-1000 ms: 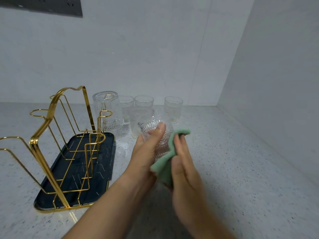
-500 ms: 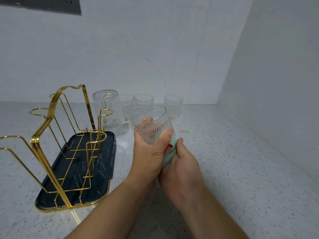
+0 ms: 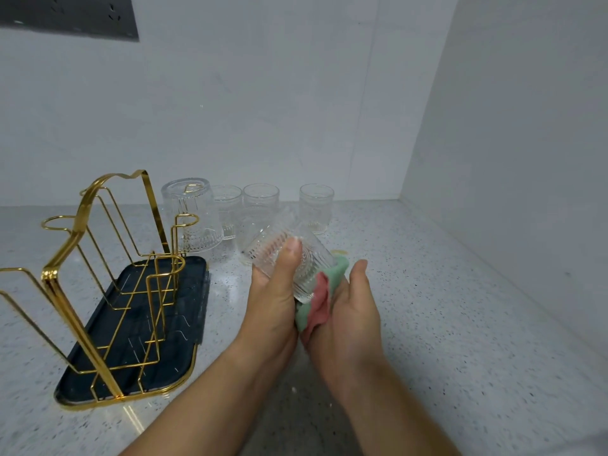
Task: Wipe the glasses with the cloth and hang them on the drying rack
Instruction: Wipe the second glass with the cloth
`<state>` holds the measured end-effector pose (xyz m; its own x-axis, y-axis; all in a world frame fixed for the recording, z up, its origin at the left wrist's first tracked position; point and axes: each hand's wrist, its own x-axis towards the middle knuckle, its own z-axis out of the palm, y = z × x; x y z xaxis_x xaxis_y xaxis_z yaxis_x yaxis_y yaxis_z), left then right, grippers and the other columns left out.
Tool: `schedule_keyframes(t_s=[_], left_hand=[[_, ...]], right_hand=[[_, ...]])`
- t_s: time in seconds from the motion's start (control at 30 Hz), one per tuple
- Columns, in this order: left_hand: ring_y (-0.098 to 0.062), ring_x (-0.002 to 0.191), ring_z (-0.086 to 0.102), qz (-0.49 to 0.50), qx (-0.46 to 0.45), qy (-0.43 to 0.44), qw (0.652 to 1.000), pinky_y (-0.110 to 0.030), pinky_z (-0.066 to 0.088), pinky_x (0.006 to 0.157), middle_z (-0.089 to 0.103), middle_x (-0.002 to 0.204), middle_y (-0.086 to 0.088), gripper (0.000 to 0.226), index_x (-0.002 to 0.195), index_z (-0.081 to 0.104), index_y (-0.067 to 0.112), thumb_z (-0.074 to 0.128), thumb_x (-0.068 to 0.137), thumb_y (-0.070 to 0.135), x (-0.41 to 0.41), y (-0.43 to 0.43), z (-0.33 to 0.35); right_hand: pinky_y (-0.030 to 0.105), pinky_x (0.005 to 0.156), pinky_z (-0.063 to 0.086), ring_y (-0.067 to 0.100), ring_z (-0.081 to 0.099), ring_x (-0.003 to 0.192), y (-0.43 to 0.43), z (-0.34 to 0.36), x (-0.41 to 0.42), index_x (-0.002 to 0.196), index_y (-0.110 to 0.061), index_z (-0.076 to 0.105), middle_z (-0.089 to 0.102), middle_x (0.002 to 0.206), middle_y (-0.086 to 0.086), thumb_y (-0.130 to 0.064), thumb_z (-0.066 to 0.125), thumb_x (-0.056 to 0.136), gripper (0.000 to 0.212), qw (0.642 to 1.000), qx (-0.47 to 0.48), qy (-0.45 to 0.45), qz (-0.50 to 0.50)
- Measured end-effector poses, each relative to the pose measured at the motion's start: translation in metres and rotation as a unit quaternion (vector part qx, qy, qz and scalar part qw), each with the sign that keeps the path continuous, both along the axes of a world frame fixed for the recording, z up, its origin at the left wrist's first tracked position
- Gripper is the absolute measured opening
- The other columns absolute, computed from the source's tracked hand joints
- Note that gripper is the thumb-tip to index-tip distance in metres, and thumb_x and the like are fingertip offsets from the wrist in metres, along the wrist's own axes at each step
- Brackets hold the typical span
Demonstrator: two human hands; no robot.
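above the speckled counter (image 3: 427,307), the left hand (image 3: 273,301) gripped a tilted glass (image 3: 306,261), thumb across its side. the right hand (image 3: 352,311) held the green-and-pink cloth (image 3: 317,304) against its base. a second glass (image 3: 192,215) hung upside down on the gold drying rack (image 3: 62,284).

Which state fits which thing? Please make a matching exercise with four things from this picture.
1 cloth
2 held glass
3 drying rack
4 upturned glass

A gold wire over a dark tray
B tilted, gripped by the left hand
C green and pink, in the right hand
D hanging upside down on the rack

Pairs: 1-C, 2-B, 3-A, 4-D
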<state>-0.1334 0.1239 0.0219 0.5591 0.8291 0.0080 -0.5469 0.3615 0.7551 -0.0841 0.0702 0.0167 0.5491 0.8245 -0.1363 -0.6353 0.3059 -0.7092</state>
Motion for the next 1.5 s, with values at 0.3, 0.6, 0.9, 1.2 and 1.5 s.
schedule_keyframes(t_s=[0.3,0.6,0.9,1.2,1.5], left_hand=[[-0.017,0.108,0.077,0.085,0.111,0.035,0.990,-0.024,0.061,0.081,0.080,0.112,0.002,0.050,0.132,0.061,0.014,0.077,0.088,0.031,0.004,0.001,-0.004],[-0.001,0.105,0.072,0.164,0.126,0.082,0.975,-0.018,0.055,0.089,0.072,0.119,0.007,0.080,0.135,0.053,0.021,0.071,0.066,0.056,0.000,0.007,-0.001],[-0.029,0.120,0.072,0.085,0.009,0.061,0.995,-0.056,0.054,0.107,0.075,0.128,-0.005,0.079,0.137,0.061,0.024,0.087,0.072,0.061,-0.003,0.013,-0.002],[0.002,0.094,0.076,0.033,0.066,0.101,0.992,-0.023,0.063,0.081,0.078,0.103,0.016,0.043,0.116,0.057,0.043,0.080,0.080,0.049,0.000,-0.002,-0.006],[-0.018,0.112,0.076,0.068,0.143,0.086,0.984,-0.038,0.061,0.094,0.079,0.118,0.003,0.048,0.132,0.061,0.027,0.074,0.086,0.033,-0.001,-0.015,0.005]], right_hand=[[0.034,0.106,0.047,0.022,0.064,0.128,0.011,-0.002,0.006,0.142,-0.015,0.060,0.069,0.135,0.009,-0.073,0.019,0.098,0.083,0.999,0.010,0.011,0.049],[0.039,0.112,0.047,0.007,0.067,0.119,0.007,-0.030,-0.015,0.131,-0.023,0.068,0.076,0.120,-0.005,-0.078,0.030,0.088,0.079,0.967,-0.115,-0.225,0.019],[0.044,0.077,0.059,0.032,0.078,0.087,-0.030,-0.018,-0.015,0.101,-0.019,0.080,0.081,0.091,0.013,-0.054,0.039,0.105,0.054,0.976,-0.126,-0.158,-0.083],[0.037,0.106,0.047,0.010,0.063,0.122,-0.035,0.001,-0.032,0.096,-0.064,0.073,0.072,0.124,-0.013,-0.080,0.035,0.081,0.044,0.996,-0.018,-0.086,0.017],[0.051,0.111,0.047,0.039,0.069,0.117,-0.003,0.021,0.016,0.131,-0.001,0.066,0.071,0.125,0.024,-0.038,0.040,0.109,0.051,0.999,-0.008,0.053,-0.001]])
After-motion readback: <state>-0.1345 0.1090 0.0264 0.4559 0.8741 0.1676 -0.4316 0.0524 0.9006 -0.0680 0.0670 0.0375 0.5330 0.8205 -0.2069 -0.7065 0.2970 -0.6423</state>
